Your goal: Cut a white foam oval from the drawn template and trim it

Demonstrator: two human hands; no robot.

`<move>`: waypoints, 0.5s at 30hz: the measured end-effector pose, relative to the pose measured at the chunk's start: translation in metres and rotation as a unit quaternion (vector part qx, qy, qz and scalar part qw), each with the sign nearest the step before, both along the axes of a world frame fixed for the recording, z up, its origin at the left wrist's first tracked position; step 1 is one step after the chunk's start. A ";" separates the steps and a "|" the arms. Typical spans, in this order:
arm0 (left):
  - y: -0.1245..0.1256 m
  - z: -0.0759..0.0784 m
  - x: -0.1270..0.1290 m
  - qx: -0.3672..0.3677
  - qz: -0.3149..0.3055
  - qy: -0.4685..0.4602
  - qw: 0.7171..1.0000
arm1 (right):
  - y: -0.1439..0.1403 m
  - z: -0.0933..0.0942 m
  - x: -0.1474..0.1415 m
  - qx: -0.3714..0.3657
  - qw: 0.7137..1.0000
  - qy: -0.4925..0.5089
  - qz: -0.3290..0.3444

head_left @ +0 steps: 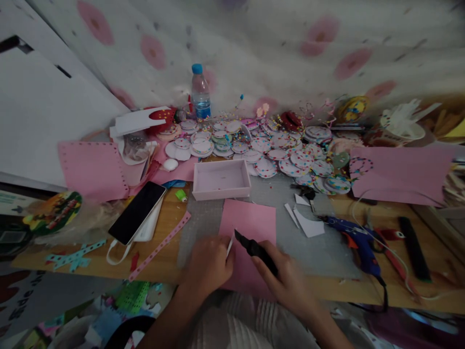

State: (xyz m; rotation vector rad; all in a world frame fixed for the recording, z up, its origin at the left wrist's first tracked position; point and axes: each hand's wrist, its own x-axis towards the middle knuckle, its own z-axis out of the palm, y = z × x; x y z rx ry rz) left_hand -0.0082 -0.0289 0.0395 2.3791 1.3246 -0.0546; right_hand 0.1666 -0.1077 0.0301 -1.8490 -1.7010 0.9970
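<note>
My right hand (283, 274) is wrapped round a black utility knife (258, 251), its blade out and pointing up and to the left. In my left hand (210, 264), closed beside the blade tip, a thin white strip (230, 246) sticks up between thumb and fingers; I cannot tell whether it is paper or a stick. Beneath both hands lies a pink sheet (250, 218) on a grey cutting mat (198, 220). Just beyond the sheet stands an open, shallow pale pink box (222, 194). White paper offcuts (308, 224) lie on the mat to the right.
Many decorated white discs (265, 167) are heaped along the back, near a water bottle (201, 94). A phone (138, 213) lies on the left. On the right are a blue glue gun (358, 242), pliers (394, 261) and a black bar (414, 247).
</note>
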 end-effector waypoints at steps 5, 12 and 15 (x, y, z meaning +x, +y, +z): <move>0.001 -0.002 -0.001 -0.017 0.001 -0.011 1.000 | 0.000 0.007 -0.006 0.037 0.995 -0.065 0.073; -0.003 -0.007 -0.010 -0.003 -0.021 -0.055 0.998 | 0.001 -0.004 0.001 0.063 0.989 -0.124 0.050; -0.003 -0.010 -0.013 -0.009 -0.005 -0.075 0.997 | 0.005 -0.012 0.012 0.071 0.980 -0.187 0.015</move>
